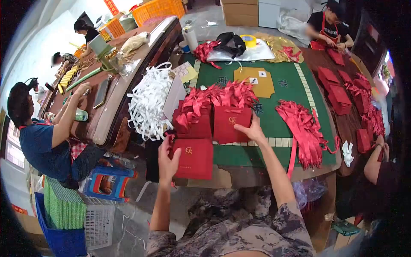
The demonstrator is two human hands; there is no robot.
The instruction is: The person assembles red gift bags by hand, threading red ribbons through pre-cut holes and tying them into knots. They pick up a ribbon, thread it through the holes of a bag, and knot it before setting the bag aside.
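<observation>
My right hand [252, 130] grips the right edge of a red gift bag [231, 122], thumb on its front below the gold lettering and fingers behind. My left hand [168, 160] is at the left edge of another red bag [193, 158], which lies flat nearer me with gold print. Its thumb and fingers are apart, with the fingertips close to a bit of red ribbon. More red bags [195, 124] with ribbon handles lie behind these two. To the right, a bundle of red ribbons [304, 132] rests on the green mat [274, 156].
White ribbons [150, 103] pile up at the left beside a box [174, 96]. Yellow tape [248, 40] and a black cloth item [231, 45] are at the back. People work at a left table [115, 92] and a right table [319, 60] stacked with red bags [336, 92].
</observation>
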